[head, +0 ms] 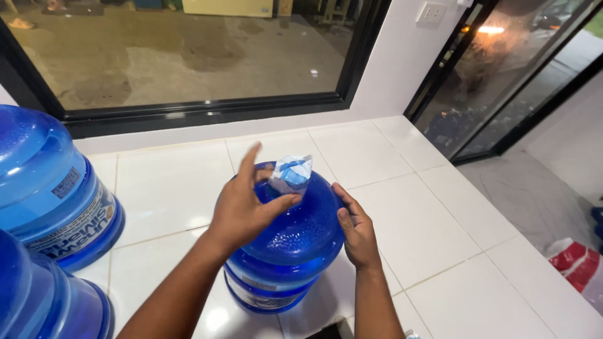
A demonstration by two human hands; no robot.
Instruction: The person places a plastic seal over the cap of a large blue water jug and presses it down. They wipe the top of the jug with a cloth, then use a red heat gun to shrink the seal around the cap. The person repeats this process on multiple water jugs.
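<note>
From my head camera I look down on a large round water jug of blue translucent plastic, which stands upright on the white tiled floor, in the middle of the view and just in front of me. Its neck carries a cap wrapped in a white and light blue plastic seal.

My left hand lies on the left shoulder of the jug. The thumb presses against the neck just under the sealed cap, the index finger points up and away, and the other fingers curl on the far side of the neck, so I cannot tell how firmly they close. My right hand rests flat and open against the right side of the jug, with the fingers stretched upward along the curved wall; it steadies the jug and does not grip it.

At the left edge there are two more big blue plastic jugs: one lies tilted with a printed label band, the other is near the lower corner, only partly in view. Behind them is a wide window with a black frame. On the right is a glass door with a dark frame, and a red and white plastic bag lies on the grey floor beside it.
</note>
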